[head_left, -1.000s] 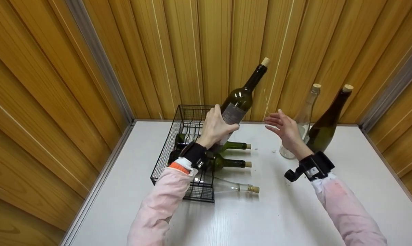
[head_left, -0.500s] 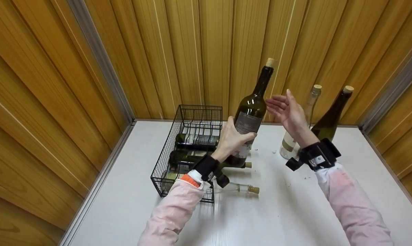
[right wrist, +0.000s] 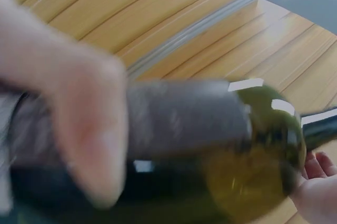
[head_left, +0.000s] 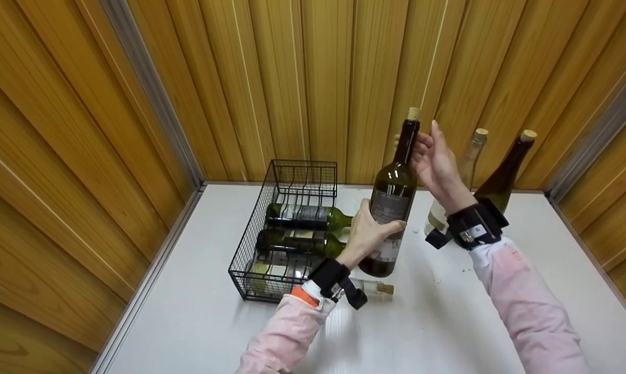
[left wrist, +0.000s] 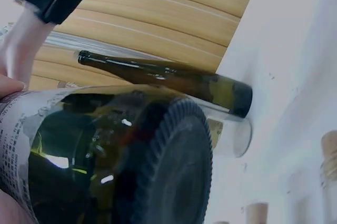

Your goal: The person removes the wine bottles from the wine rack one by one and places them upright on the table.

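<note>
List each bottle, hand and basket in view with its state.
Grey-labelled wine bottle: corked, held up
Left hand: grips that bottle
Right hand: partly behind that bottle's neck
Black wire basket: holds three bottles
Two green wine bottles: on their sides
Clear basket bottle: on its side, corked
Brown bottle: upright, corked
Standing clear bottle: corked, partly hidden

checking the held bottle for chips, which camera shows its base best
Left wrist view: the base faces the camera there, close up, ridges and all. The head view shows the held bottle side-on, its underside hidden; the right wrist view shows label, shoulder and some neck, no base.
</note>
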`<action>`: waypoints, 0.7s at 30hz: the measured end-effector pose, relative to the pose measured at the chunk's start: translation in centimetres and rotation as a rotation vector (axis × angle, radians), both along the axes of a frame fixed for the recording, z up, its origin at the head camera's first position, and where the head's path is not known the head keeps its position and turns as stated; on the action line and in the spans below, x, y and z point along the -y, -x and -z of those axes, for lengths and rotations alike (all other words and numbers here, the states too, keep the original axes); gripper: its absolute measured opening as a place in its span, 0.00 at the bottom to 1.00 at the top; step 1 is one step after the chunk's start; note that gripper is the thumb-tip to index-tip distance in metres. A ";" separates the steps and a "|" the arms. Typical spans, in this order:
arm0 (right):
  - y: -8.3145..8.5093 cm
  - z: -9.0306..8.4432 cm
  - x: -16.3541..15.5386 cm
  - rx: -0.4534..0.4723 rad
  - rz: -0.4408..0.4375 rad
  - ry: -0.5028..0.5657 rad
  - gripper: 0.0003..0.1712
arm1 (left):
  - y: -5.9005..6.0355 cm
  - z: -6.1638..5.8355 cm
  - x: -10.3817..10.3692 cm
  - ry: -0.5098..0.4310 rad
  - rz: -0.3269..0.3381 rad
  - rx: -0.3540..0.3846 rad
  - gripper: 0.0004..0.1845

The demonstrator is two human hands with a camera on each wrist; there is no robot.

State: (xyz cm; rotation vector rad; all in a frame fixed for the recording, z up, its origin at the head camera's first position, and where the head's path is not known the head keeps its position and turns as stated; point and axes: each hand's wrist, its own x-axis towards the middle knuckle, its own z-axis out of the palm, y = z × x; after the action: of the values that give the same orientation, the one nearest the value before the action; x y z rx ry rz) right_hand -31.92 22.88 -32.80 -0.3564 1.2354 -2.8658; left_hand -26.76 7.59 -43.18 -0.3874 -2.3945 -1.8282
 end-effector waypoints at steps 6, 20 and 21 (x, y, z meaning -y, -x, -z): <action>-0.2 -0.4 0.4 -0.004 -0.039 -0.027 0.33 | -0.7 1.0 -0.7 -0.057 0.011 0.027 0.28; 0.1 0.0 1.2 -0.007 -0.072 -0.139 0.30 | -1.6 2.4 -1.8 -0.085 -0.033 0.093 0.29; 0.1 0.1 1.2 0.002 -0.070 -0.149 0.30 | -1.7 2.6 -1.9 -0.090 -0.033 0.098 0.29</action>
State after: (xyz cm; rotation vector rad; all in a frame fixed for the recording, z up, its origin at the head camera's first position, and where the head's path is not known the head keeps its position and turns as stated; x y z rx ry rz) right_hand -31.99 21.69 -32.90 -0.3860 1.3966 -2.6949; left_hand -25.09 9.45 -45.76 -0.2537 -2.3532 -1.9755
